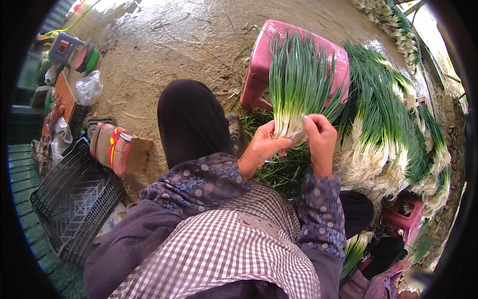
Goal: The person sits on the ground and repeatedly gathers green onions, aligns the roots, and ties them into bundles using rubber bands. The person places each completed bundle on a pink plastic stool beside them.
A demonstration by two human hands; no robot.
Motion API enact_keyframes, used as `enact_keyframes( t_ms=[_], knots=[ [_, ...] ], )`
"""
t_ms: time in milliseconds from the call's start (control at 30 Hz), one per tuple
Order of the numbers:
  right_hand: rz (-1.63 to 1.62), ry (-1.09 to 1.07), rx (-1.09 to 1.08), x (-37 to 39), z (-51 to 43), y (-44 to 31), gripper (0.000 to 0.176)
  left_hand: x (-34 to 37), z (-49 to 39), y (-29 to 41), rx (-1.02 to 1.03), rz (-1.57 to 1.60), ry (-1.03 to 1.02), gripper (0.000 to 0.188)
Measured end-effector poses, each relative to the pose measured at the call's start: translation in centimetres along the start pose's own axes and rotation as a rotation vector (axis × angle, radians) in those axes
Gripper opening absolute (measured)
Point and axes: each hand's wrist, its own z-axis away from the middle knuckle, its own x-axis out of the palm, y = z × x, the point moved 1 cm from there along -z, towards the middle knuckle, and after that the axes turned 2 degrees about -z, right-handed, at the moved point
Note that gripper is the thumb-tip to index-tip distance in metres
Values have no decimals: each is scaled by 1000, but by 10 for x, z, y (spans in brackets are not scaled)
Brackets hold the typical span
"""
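My left hand grips a bunch of green onions around its white lower ends, thumb across the front. The green leaves fan out upward over a pink plastic stool. At the right side of the bunch is my right hand, its thumb and fingers curled close to the pale stalks. Whether a stalk or a strip of skin is pinched there is too small to tell. Cut green leaves lie in a heap below both hands.
A large pile of green onions with roots lies to the right, above a small pink stool. Another person's sleeve shows at bottom right. On the left are a black plastic crate, a padded block and a plastic bag.
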Motion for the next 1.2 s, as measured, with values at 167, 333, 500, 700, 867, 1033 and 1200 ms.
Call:
enact_keyframes(
  t_ms=[167, 333, 500, 700, 867, 1033, 1200],
  knots=[
    [-487, 151, -163, -41, 77, -12, 10, 1, 0, 1, -29, 26, -54, 41],
    [225, 168, 244, -55, 105, 30, 7, -7, 0, -8, -66, 108, -34, 43],
    [416, 7, -170, -21, 91, 25, 9, -10, 1, -15, -26, 157, -29, 43],
    [729, 62, -461, 41, -8, -8, 44, -7, -1, -17, -67, 113, 43, 34],
    [654, 104, -323, 38, -31, 2, 39, -9, 2, -15, -48, 125, 16, 33],
    [525, 165, -261, 22, -14, 10, 31, -5, 8, -17, -88, 125, -20, 41],
    [595, -24, -431, 31, -12, -3, 23, -2, 6, -15, -158, 76, 31, 39]
  ],
)
